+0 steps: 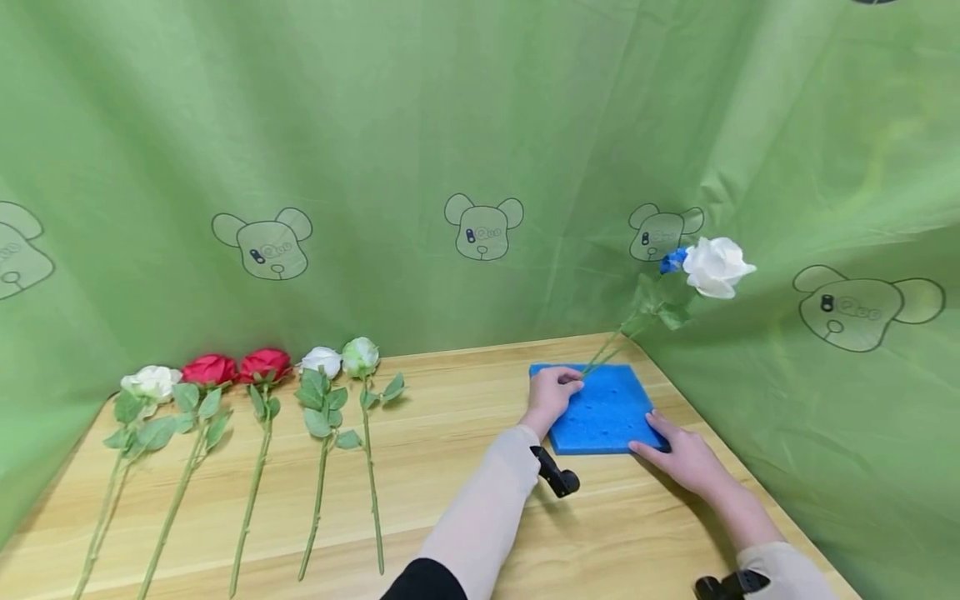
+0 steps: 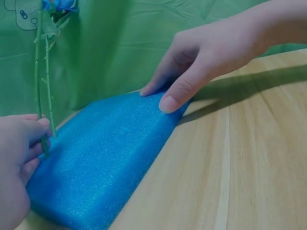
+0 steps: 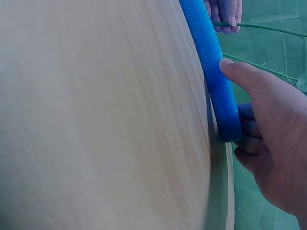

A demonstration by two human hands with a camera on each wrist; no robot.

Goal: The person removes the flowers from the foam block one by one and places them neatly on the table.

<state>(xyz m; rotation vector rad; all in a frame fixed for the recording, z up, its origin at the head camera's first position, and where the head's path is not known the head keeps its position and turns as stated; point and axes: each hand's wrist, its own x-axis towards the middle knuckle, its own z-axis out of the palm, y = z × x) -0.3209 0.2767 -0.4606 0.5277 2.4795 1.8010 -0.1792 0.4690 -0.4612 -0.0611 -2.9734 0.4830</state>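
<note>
A flat blue foam block [image 1: 607,417] lies on the table's right part, small holes dotting its top. My left hand [image 1: 551,396] pinches the green stem [image 2: 38,91] of a white rose [image 1: 717,267] low down, the stem's bottom end right at the foam's surface. Beside it a blue flower [image 1: 673,261] on a thinner stem [image 2: 48,91] stands upright in the foam. With my right hand [image 1: 690,454] I hold the block's near right corner, thumb on the front edge and fingers along the right side, as the right wrist view shows.
Several roses lie in a row on the wooden table [image 1: 450,467] at the left: a cream one [image 1: 152,382], two red ones, such as this red rose [image 1: 264,365], a white one [image 1: 322,360] and a pale green one [image 1: 361,357]. Green curtain [image 1: 390,167] hangs behind and at the sides.
</note>
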